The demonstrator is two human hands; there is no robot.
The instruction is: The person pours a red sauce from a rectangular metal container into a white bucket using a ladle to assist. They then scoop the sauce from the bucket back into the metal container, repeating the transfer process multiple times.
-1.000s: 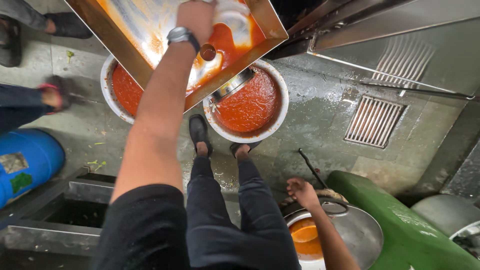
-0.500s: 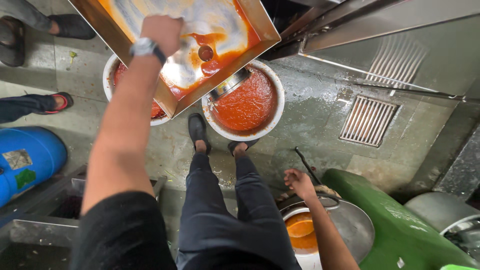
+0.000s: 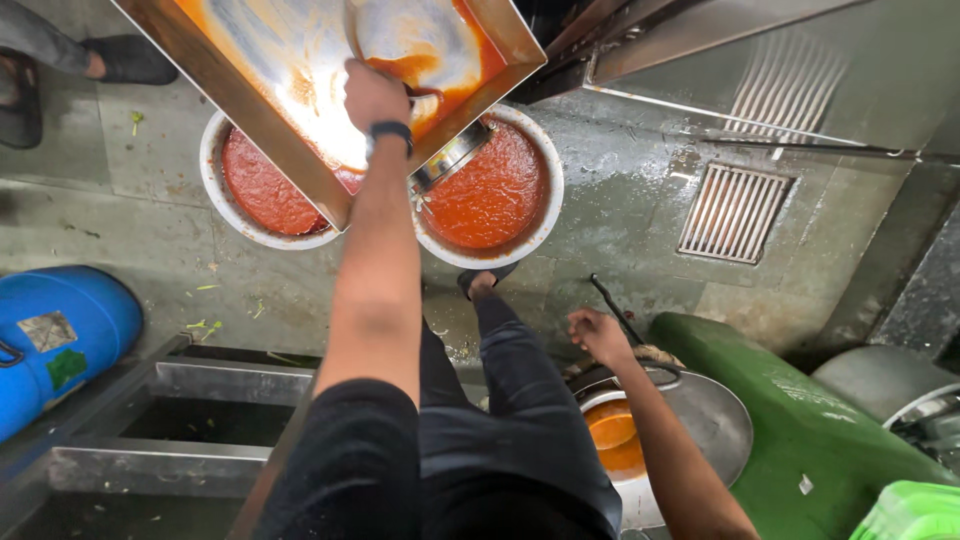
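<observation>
Scraping sauce-smeared steel tray (image 3: pixel 250 110) at top centre, left hand (image 3: pixel 375 95) fingers clamped on utensil, above two sauce bowls (image 3: pixel 492 195); right hand (image 3: pixel 598 335) lower right, fingers curling on pot (image 3: pixel 715 415) rim.

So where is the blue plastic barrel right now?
The blue plastic barrel lies at the left edge of the head view, on the wet floor beside the steel trough, below the left bowl of red sauce.

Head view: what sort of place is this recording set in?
Probably a commercial kitchen's wet prep area. A big steel tray smeared with red sauce tilts over two large sauce-filled pots, and the wet floor has a drain grate.
</observation>
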